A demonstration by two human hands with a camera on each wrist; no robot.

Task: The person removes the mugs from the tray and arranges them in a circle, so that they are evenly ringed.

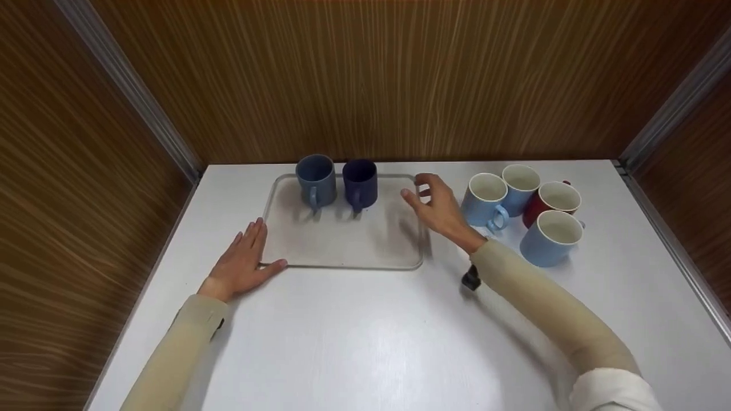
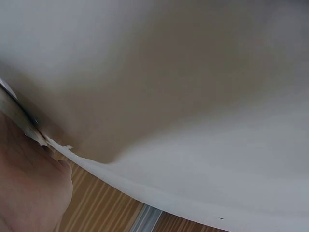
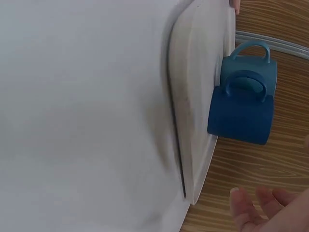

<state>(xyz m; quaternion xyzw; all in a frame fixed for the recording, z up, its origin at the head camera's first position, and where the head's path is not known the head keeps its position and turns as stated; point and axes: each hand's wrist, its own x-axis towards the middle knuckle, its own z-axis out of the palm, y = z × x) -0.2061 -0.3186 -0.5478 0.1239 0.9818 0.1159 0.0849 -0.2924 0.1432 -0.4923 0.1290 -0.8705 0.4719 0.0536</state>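
Note:
A pale rectangular tray lies on the white table. Two mugs stand on its back part: a grey-blue mug and, to its right, a dark blue mug, both with handles toward the front. My left hand rests by the tray's front left corner, fingers straight along the left edge and thumb on the front rim. Over the tray's right edge hovers my right hand, thumb and fingers spread apart around nothing. The right wrist view shows its fingers apart from the dark blue mug.
To the right of the tray stand a light blue mug by my right forearm, another light blue mug behind, a red mug and a third light blue mug in front. Wood-patterned panels enclose the table's back and sides.

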